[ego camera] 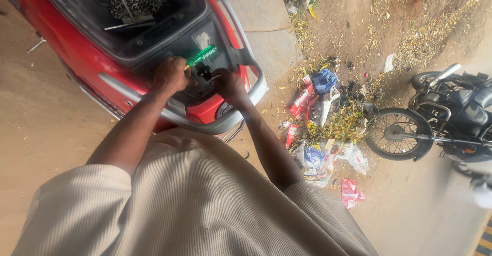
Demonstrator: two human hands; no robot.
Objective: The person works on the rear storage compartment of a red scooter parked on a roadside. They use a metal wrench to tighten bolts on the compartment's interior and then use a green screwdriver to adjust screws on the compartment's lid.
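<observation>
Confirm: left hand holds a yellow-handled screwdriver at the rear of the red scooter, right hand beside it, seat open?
Not quite. In the head view the screwdriver handle is green, not yellow. The rest holds: left hand grips it at the red scooter rear, right hand beside, seat open.

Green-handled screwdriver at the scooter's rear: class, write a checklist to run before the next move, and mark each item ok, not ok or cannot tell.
1. Left hand grips the green-handled screwdriver: ok.
2. Screwdriver tip seated on a fastener: cannot tell, the hands hide it.
3. Right hand steadies the dark fitting beside the tool: ok.
4. Red scooter seat raised, storage bin open: ok.
5. Ground nearby free of clutter: not ok, litter pile lies beside a parked motorcycle.
</observation>
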